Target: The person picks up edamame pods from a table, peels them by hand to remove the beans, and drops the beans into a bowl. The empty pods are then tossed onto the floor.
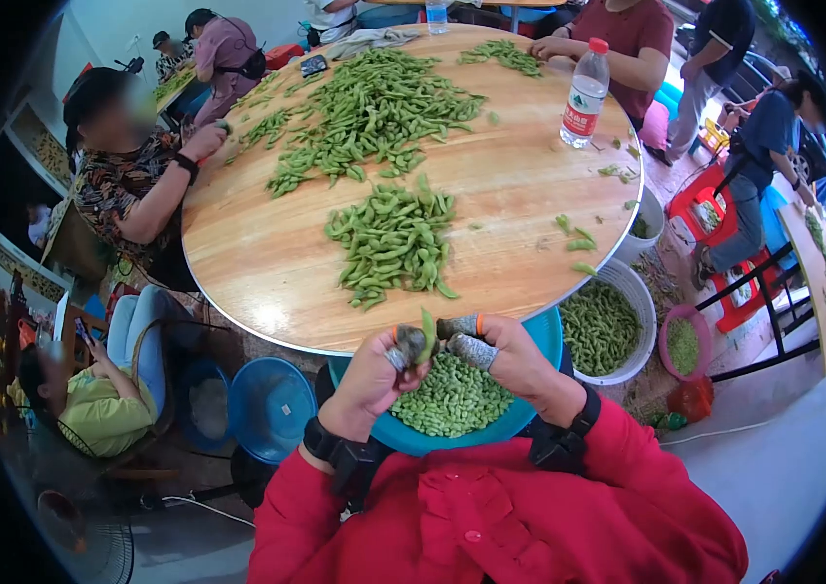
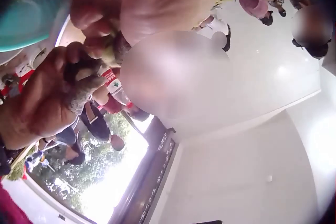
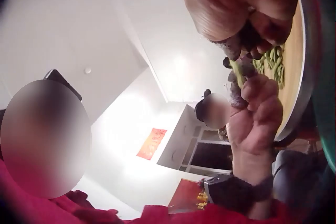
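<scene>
A: Left to right, quick. Left hand (image 1: pixel 374 375): fingers curled, pinching one pod (image 1: pixel 426 336) from below. Right hand (image 1: pixel 505 355): curled too, its taped fingertips nipping the same pod from the other side. The pod sits between both hands, right above the blue basin (image 1: pixel 442 446).

B: Agreed. Progress? We'd judge the shelling midway at best.

A: Yes. Done: the basin holds a good layer of loose beans (image 1: pixel 452 399). Left: the big heap (image 1: pixel 364 112) on the far side of the worktop (image 1: pixel 267 282) and the smaller heap (image 1: pixel 393 238) nearer us. Both look like whole pods to us.

B: And on the right, the white basket (image 1: pixel 639 292) just beside the worktop, full of green. Pods or husks?

A: We can't tell, too small. Same goes for the pink bowl (image 1: pixel 668 336) just past it.

B: Hidden bits?

A: We can't see whether this pod is split yet, since the fingers cover most of it. The wrist views are close and blurred and show only curled fingers round something green. The red sleeves (image 1: pixel 491 516) cut off the basin's near edge.
</scene>
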`<state>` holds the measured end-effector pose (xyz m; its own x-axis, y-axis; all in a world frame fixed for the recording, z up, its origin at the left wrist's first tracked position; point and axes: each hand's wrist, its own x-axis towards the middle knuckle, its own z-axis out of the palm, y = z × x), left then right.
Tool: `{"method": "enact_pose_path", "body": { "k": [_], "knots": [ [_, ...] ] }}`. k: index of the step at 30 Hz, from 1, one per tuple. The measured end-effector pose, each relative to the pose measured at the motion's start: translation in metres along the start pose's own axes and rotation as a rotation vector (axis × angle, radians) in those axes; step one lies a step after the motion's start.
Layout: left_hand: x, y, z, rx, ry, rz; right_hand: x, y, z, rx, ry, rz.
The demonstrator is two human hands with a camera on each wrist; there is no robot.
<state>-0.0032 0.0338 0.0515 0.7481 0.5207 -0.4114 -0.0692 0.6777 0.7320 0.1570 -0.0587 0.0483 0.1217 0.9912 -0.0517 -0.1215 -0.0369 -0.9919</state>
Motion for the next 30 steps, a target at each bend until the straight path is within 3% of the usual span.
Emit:
{"method": "enact_pose_path", "body": {
  "k": [2, 6, 23, 26, 29, 30],
  "knots": [
    [-0.003, -0.007, 0.002, 0.007, -0.03, -0.017, -0.003, 0.0, -0.001, 0.098, -0.099, 0.069],
    [-0.007, -0.012, 0.005, 0.033, -0.071, -0.01, -0.01, 0.005, -0.002, 0.258, -0.07, 0.135],
    [-0.005, -0.02, 0.013, 0.187, -0.031, 0.019, -0.016, 0.016, 0.0, 0.153, 0.021, 0.11],
    [0.002, -0.041, 0.017, 0.683, 0.008, 0.588, -0.015, 0.02, -0.001, 0.106, 0.062, 0.063],
    [-0.007, -0.04, 0.017, 1.543, 0.214, 0.867, -0.016, 0.019, 0.002, 0.0, 0.102, 0.007],
    [-0.007, -0.042, 0.014, 1.56, 0.213, 0.88, -0.017, 0.018, 0.002, -0.043, 0.113, -0.011]
  ]
}}
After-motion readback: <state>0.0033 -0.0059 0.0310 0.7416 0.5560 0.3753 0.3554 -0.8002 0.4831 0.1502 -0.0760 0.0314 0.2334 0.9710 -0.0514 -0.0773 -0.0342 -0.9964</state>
